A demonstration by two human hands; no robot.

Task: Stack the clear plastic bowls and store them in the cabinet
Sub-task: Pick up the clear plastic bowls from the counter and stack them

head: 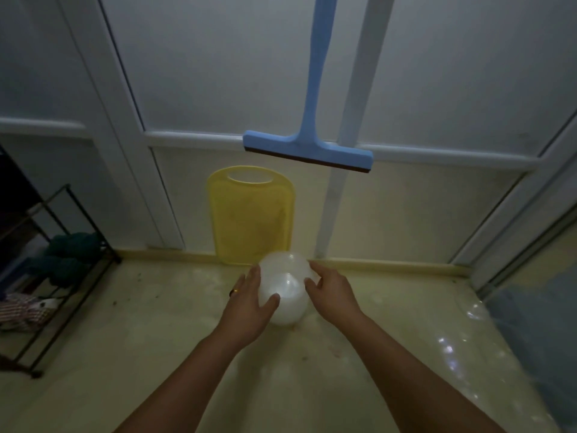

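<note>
Fingers [271, 303] of left hand [249, 307] spread, curled onto near side of bowls [282, 287]; right hand [331, 295] fingers loosely curled at far side, contact unclear. Bowls appear nested, domes up, rims down on table [156, 339], just in front of yellow cutting board [249, 220]. No long axis. Advise: squeeze evenly both sides, lift w/o tilt.

The bowls [282, 292] are cloudy, see-through plastic. The yellow board [251, 220] is smooth plastic. The blue squeegee [307, 151] looks plastic too. The rack [62, 245] is thin dark metal. The counter [156, 354] shines a little.
</note>
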